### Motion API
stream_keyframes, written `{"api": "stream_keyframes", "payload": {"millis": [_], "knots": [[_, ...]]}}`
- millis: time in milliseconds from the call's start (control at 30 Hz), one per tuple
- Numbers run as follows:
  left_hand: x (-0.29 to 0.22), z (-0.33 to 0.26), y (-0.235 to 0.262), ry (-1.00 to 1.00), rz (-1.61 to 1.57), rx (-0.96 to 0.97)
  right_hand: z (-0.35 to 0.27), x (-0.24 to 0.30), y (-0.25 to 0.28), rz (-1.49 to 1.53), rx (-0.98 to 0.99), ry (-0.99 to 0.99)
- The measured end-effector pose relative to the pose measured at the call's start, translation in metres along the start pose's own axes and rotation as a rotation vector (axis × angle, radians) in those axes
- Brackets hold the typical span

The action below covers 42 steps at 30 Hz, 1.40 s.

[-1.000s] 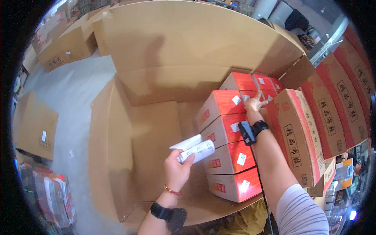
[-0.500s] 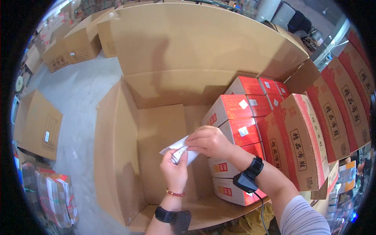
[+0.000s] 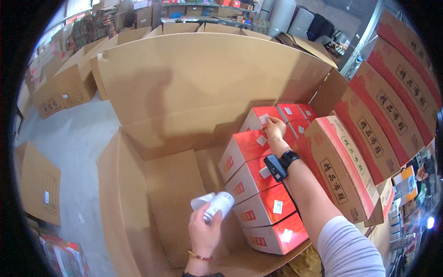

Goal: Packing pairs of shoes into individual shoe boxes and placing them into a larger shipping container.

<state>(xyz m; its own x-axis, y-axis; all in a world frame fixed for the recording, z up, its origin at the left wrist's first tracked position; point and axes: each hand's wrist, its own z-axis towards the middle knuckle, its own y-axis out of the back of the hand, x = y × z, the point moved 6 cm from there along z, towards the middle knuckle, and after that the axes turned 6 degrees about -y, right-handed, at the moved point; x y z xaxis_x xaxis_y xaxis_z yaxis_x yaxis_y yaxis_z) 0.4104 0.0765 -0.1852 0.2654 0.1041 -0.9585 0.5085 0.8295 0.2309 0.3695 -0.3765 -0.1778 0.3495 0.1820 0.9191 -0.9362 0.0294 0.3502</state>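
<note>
Your left hand [image 3: 205, 234] grips a white roll [image 3: 221, 206] over the large open carton [image 3: 221, 74]. Your right hand [image 3: 276, 128] touches a small label [image 3: 263, 118] on a red-topped box [image 3: 258, 113] inside; cannot tell whether it pinches.

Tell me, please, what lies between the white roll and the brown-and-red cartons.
Red-and-white boxes and the right forearm lie there in the head view.

A head-worn fisheye looks down and forward from above — the open carton [image 3: 207, 69] near, filling the middle — and takes in shelves [image 3: 194, 5] far off.
</note>
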Motion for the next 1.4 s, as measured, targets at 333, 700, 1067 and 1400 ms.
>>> {"api": "stream_keyframes", "payload": {"millis": [333,700,1067,1400], "knots": [[-0.024,-0.003,0.009,-0.096,0.133,0.003,-0.013,0.010,0.028,-0.456,-0.288,-0.033],[0.004,-0.003,0.009,0.184,-1.076,-0.067,-0.313,0.114,0.037,0.326,1.438,0.206],[-0.157,-0.102,-0.054,-0.106,-1.026,0.342,-0.322,0.128,0.307,0.182,0.496,0.846],[-0.235,-0.214,-0.219,0.689,-1.644,0.479,-0.324,0.055,0.520,-0.362,0.602,0.835]]}}
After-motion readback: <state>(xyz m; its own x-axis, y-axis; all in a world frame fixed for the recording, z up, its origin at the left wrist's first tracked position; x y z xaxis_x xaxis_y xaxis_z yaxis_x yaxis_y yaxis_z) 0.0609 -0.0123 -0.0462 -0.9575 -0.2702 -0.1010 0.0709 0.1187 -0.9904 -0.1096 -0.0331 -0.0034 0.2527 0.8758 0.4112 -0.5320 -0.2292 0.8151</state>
